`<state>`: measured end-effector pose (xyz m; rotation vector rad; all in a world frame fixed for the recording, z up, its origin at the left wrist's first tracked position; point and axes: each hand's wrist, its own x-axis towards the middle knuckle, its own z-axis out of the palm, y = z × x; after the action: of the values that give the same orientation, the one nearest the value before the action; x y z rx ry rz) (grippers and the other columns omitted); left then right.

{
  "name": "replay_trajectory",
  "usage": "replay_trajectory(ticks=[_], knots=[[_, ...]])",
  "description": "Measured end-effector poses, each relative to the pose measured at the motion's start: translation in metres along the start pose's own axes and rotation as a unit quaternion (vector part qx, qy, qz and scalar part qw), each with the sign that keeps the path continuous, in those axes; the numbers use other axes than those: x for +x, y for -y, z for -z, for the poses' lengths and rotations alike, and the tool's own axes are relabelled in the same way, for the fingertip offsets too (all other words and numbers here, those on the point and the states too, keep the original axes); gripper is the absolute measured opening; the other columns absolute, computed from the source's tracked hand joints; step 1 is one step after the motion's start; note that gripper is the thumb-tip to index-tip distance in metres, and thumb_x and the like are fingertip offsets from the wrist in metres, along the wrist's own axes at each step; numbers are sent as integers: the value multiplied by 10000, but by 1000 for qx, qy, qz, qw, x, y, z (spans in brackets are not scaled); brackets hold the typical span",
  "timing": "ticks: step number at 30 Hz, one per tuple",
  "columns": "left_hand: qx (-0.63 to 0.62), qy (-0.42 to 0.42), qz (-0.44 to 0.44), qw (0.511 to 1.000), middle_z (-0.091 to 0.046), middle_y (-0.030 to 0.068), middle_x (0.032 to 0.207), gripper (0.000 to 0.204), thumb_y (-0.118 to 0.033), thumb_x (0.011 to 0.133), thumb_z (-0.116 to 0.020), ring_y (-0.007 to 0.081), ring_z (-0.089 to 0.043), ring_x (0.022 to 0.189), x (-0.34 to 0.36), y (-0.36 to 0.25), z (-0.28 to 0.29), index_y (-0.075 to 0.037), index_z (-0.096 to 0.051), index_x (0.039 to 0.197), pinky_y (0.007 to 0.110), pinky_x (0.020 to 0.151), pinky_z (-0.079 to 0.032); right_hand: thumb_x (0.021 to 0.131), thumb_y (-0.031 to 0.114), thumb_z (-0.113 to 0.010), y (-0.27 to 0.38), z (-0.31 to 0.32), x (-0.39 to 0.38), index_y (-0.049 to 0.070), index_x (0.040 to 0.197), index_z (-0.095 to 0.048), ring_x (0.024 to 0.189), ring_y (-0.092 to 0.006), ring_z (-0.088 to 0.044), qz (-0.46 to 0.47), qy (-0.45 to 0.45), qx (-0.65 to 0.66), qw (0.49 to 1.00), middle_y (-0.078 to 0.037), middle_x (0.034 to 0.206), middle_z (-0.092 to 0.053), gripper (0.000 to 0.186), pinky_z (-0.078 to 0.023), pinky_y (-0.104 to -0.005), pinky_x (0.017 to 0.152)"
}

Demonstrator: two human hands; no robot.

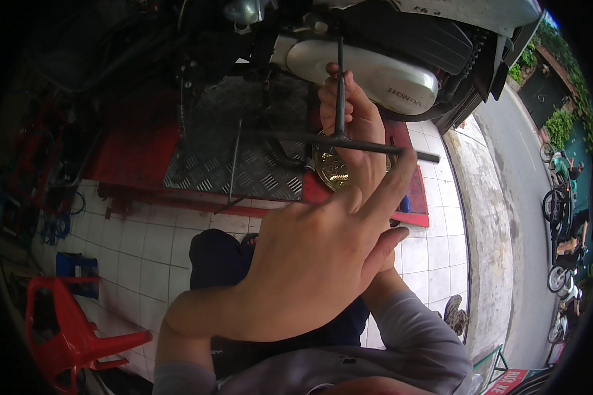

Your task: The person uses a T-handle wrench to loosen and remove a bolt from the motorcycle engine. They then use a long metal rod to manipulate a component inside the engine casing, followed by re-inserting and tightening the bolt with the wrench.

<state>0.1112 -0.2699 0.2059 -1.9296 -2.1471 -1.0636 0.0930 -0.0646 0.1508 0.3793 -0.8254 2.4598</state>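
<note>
A black T-handle wrench (340, 108) stands with its long shaft running up to the underside of a motorbike, beside the silver engine cover (369, 74). My right hand (359, 108) reaches up from behind my left one, its fingers curled around the shaft. Across the front of it lies my left hand (316, 240), with the index finger stretched out against the right part of the crossbar and the thumb apart. The wrench's tip is lost among dark parts. Behind my right wrist is a gold-coloured metal tray (328, 172), partly covered.
A red lift platform (132, 148) with a black tread plate (211, 174) spans the bike's underside. A second T-shaped tool (234, 161) leans there. A blue handle (405, 203) lies near the corner. Lower left are a red chair (66, 336) and blue stool (76, 266).
</note>
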Motion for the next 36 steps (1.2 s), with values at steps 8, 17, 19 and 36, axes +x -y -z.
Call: replay_trajectory(ticks=[8, 17, 19, 36], knots=[[6, -52, 102, 993, -598, 146, 636, 737, -288, 804, -744, 266, -638, 521, 2, -5, 3, 11, -403, 1386, 343, 509, -499, 930, 144, -594, 0, 5, 1, -25, 1112, -562, 583, -26, -369, -6, 12, 58, 998, 31, 729, -450, 250, -314, -143, 476], [14, -179, 9, 984, -560, 102, 804, 566, -63, 764, -724, 239, -603, 666, 17, 10, -3, -17, -528, 1293, 338, 567, -492, 931, 146, -598, -1, 4, 0, -30, 1077, -572, 598, -20, -376, -5, -4, 56, 998, 48, 706, -439, 230, -311, -141, 472], [59, -212, -26, 975, -560, 91, 855, 504, 0, 739, -703, 228, -592, 703, 23, 16, -2, -35, -591, 1229, 323, 592, -487, 938, 182, -591, -4, 2, 2, -2, 1029, -583, 593, -29, -372, 6, -16, 20, 1000, 46, 690, -439, 206, -315, -146, 469], [-62, -14, 43, 997, -662, 108, 817, 148, -106, 796, -670, 221, -647, 720, 56, 208, -196, -41, -710, 923, 329, 653, -502, 967, 294, -516, 78, 33, -86, 21, 750, -567, 346, 2, -341, -231, -6, -397, 888, 32, 491, -437, 352, -181, -166, 307]])
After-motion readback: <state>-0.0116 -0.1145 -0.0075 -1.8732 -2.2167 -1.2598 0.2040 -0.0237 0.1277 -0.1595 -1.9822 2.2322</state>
